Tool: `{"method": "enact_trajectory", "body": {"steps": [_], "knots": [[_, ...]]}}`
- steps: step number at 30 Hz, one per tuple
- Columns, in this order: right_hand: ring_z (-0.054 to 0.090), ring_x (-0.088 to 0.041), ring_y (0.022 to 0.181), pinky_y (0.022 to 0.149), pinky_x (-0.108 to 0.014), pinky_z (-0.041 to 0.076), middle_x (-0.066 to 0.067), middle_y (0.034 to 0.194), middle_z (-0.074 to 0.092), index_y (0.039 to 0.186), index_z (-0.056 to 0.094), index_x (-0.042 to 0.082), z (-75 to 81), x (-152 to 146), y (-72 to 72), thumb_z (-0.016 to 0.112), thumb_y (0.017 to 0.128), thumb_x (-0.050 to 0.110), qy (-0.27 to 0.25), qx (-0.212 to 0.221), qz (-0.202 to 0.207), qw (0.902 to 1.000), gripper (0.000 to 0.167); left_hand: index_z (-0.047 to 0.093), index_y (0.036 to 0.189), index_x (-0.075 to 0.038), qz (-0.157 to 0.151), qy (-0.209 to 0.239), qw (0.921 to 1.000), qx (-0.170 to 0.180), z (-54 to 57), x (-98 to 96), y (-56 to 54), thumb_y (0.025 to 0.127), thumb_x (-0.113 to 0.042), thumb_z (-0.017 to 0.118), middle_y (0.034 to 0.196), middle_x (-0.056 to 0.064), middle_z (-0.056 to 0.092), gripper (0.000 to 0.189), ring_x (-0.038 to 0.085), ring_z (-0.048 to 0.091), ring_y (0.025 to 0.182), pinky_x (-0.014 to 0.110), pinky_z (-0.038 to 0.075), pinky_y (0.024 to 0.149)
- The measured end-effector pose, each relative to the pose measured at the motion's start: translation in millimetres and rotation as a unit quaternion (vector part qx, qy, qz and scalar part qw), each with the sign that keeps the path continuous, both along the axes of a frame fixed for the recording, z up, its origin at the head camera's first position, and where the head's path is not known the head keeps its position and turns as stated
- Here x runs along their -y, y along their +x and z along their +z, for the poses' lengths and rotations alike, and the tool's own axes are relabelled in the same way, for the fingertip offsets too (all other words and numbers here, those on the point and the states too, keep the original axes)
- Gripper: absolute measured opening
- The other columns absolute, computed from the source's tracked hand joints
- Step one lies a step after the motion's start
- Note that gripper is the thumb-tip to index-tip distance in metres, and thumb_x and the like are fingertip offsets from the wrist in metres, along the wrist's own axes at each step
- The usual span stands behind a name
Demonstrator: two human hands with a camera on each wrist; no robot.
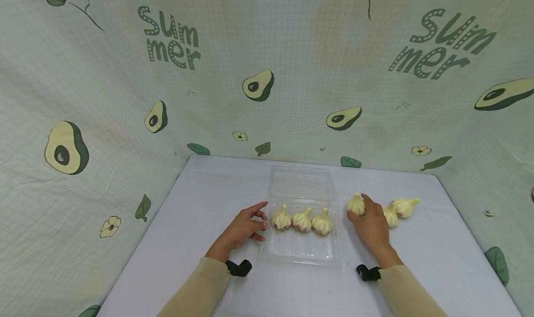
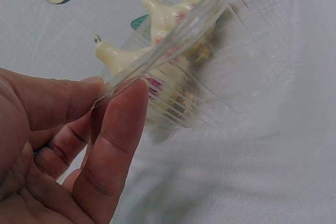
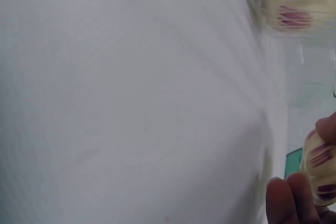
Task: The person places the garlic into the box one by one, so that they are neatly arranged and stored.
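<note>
A clear plastic clamshell box (image 1: pixel 300 252) lies on the table with its lid folded back. Three garlic bulbs (image 1: pixel 302 219) stand in a row inside it. At the box's left side, my left hand (image 1: pixel 246 226) pinches the rim between thumb and fingers, as the left wrist view shows close up. To the right of the box, my right hand (image 1: pixel 373 224) grips another garlic bulb (image 1: pixel 356 204) by its side. The right wrist view catches only part of that bulb (image 3: pixel 320 163), with purple streaks, between the fingertips. Two more garlic bulbs (image 1: pixel 405 207) lie just beyond the right hand.
The box's lid (image 1: pixel 300 182) stretches toward the back of the white table (image 1: pixel 221 187). A patterned cloth (image 1: pixel 292 43) hangs behind and along both sides. Each wrist carries a black camera mount (image 1: pixel 239 268).
</note>
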State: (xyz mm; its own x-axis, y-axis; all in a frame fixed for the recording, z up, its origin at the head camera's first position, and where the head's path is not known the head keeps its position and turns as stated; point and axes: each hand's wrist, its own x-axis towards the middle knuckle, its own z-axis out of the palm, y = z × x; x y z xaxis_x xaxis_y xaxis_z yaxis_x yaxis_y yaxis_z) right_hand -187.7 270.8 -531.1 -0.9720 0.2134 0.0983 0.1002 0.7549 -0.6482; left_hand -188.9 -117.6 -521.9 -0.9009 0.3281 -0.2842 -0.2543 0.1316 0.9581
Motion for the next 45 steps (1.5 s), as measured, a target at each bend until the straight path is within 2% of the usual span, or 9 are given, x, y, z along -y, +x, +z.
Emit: {"method": "enact_trajectory", "body": {"steps": [6, 8, 16, 26, 40, 45], "knots": [[0.048, -0.053, 0.132, 0.109, -0.067, 0.042, -0.037, 0.146, 0.043, 0.152, 0.045, -0.005, 11.1, 3.4, 5.3, 0.075, 0.095, 0.023, -0.038, -0.028, -0.005, 0.9989, 0.070, 0.040, 0.164, -0.013, 0.001, -0.004, 1.0000, 0.001, 0.8, -0.2, -0.2, 0.097, 0.005, 0.068, 0.120, 0.013, 0.055, 0.075, 0.026, 0.064, 0.091, 0.036, 0.066, 0.065], [0.046, -0.053, 0.134, 0.110, -0.067, 0.041, -0.037, 0.147, 0.041, 0.151, 0.046, -0.005, 14.8, 4.4, 7.3, 0.075, 0.094, 0.021, -0.046, -0.035, -0.007, 0.9983, 0.069, 0.040, 0.164, -0.014, 0.002, -0.005, 1.0000, 0.002, 0.7, -0.4, -0.6, 0.097, 0.005, 0.067, 0.120, 0.013, 0.055, 0.075, 0.025, 0.064, 0.090, 0.035, 0.066, 0.065], [0.052, -0.042, 0.118, 0.094, -0.052, 0.049, -0.034, 0.150, 0.037, 0.154, 0.041, -0.006, 33.1, 14.4, 18.3, 0.076, 0.096, 0.024, -0.052, -0.008, -0.004, 0.9986, 0.074, 0.040, 0.164, -0.014, 0.000, -0.006, 1.0000, 0.003, 0.3, -0.4, -0.5, 0.097, 0.005, 0.068, 0.121, 0.013, 0.055, 0.075, 0.025, 0.064, 0.090, 0.035, 0.066, 0.065], [0.060, -0.040, 0.107, 0.081, -0.041, 0.052, -0.030, 0.141, 0.047, 0.149, 0.046, -0.006, 50.6, 38.5, 36.2, 0.077, 0.095, 0.021, -0.025, -0.045, 0.048, 0.9975, 0.068, 0.041, 0.164, -0.014, 0.001, -0.005, 1.0000, 0.004, 0.6, -0.2, -0.7, 0.097, 0.005, 0.068, 0.121, 0.014, 0.055, 0.074, 0.025, 0.065, 0.089, 0.036, 0.066, 0.065], [0.058, -0.034, 0.109, 0.085, -0.045, 0.053, -0.023, 0.130, 0.055, 0.141, 0.051, -0.005, 48.9, 69.8, 47.6, 0.083, 0.088, 0.017, -0.023, -0.078, 0.093, 0.9923, 0.066, 0.040, 0.164, -0.013, 0.002, -0.001, 1.0000, 0.000, 2.6, -1.4, 0.2, 0.097, 0.005, 0.068, 0.120, 0.014, 0.054, 0.074, 0.023, 0.063, 0.088, 0.035, 0.066, 0.064], [0.061, -0.034, 0.109, 0.088, -0.047, 0.056, -0.023, 0.133, 0.056, 0.141, 0.052, -0.003, 48.6, 78.3, 51.5, 0.084, 0.088, 0.018, -0.033, -0.072, 0.105, 0.9913, 0.065, 0.040, 0.164, -0.014, 0.002, -0.001, 1.0000, 0.001, 2.4, -1.6, 0.2, 0.097, 0.005, 0.068, 0.121, 0.014, 0.054, 0.074, 0.023, 0.063, 0.088, 0.035, 0.066, 0.064]]}}
